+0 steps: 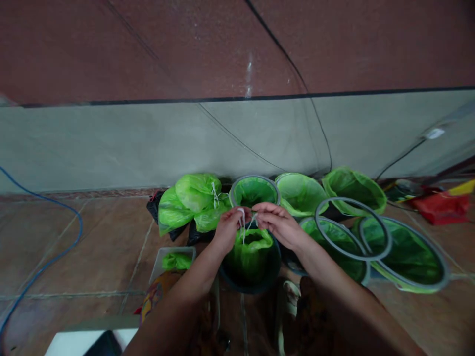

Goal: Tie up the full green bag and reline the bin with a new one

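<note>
In the head view, both hands are close together over a dark bucket that sits on the floor. A green bag is inside the bucket, and its top is bunched up just under the hands. The left hand has its grip pinched small on a white string. The right hand is just beside it, and its grip is pinched small on the string too.

To the left, puffy tied bags sit by the wall. Near them is a clear tub with some green plastic in it. To the right are more bins with green bags inside, like the one by the wall. A loose gray ring lies across two of the bins.
</note>
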Available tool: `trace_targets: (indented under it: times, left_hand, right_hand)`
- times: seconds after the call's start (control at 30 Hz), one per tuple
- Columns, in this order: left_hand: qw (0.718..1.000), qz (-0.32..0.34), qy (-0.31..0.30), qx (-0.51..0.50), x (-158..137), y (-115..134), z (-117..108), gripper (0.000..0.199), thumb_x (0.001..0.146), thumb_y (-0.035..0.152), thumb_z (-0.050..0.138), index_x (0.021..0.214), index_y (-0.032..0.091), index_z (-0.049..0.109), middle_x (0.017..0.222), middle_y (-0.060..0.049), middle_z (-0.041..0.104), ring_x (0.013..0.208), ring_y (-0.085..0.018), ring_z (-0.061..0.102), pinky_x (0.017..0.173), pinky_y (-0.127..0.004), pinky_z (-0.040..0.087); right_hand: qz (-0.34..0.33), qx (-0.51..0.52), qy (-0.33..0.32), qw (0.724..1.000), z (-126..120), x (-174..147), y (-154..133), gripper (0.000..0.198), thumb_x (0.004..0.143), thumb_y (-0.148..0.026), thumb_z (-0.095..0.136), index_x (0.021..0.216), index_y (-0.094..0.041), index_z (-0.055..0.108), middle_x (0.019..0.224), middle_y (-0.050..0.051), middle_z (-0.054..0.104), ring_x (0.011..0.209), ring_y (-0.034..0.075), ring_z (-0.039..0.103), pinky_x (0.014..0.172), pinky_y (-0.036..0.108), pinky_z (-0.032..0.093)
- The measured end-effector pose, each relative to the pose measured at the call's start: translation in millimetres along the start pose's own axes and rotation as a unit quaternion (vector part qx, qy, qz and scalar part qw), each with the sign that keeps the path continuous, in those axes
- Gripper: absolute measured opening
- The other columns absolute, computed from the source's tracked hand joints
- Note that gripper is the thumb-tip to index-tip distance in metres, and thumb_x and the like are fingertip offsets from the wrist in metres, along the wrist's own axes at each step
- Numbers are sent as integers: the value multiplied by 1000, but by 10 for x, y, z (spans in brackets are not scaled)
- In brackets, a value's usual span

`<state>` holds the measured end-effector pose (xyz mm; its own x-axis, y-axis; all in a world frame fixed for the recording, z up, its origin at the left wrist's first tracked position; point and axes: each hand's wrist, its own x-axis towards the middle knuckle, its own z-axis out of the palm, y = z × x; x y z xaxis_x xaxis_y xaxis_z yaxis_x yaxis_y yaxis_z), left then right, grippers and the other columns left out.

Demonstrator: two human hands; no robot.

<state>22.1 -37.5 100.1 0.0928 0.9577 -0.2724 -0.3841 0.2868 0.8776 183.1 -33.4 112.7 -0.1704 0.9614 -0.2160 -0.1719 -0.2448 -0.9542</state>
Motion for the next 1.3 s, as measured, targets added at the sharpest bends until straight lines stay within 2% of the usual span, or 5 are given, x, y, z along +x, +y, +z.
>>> trace_targets:
  times: [0.4, 0.57, 0.77, 0.97, 1.3]
  left_hand:
    - [998, 18, -61, 27, -40, 80, 120, 29, 71, 26, 59, 94, 16, 75, 82, -4, 72, 67, -13, 61, 71, -28, 52]
    - [993, 97, 9, 70, 99, 16, 14, 34, 70, 22, 63, 102, 19, 72, 107, -6, 75, 100, -19, 68, 95, -32, 52]
    - [893, 49, -113, 433, 64, -276, -92, 11, 85, 21, 62, 86, 19, 72, 85, -4, 75, 83, -21, 68, 84, -33, 49]
    - [853, 44, -22, 520, 47, -453, -104, 24, 93, 26, 57, 71, 20, 67, 64, -1, 63, 70, -19, 62, 73, -30, 42]
    - [979, -19, 68, 191, 188, -590, -240, 32, 82, 49, 64, 69, 20, 63, 70, -3, 68, 66, -16, 63, 69, -29, 51]
  right_hand:
    - [55, -147, -164, 974, 98, -12, 296, 27, 69, -36, 79, 79, -21, 58, 57, -8, 53, 51, 8, 46, 48, 21, 38]
    - [56, -141, -69, 986, -2, 59, 299, 36, 81, -54, 71, 75, -19, 63, 57, -3, 56, 48, 9, 47, 47, 22, 39]
    - [9, -105, -51, 993, -72, 58, 191, 45, 79, -62, 72, 70, -18, 64, 57, -3, 58, 49, 9, 48, 50, 23, 41]
    - [-37, -144, 5, 989, -147, 100, 87, 36, 81, -54, 69, 88, -18, 70, 57, -5, 55, 50, 11, 48, 51, 25, 41]
    - [104, -633, 43, 766, -779, -126, 191, 27, 56, -14, 88, 51, -19, 62, 60, 11, 66, 72, 30, 71, 61, 35, 48]
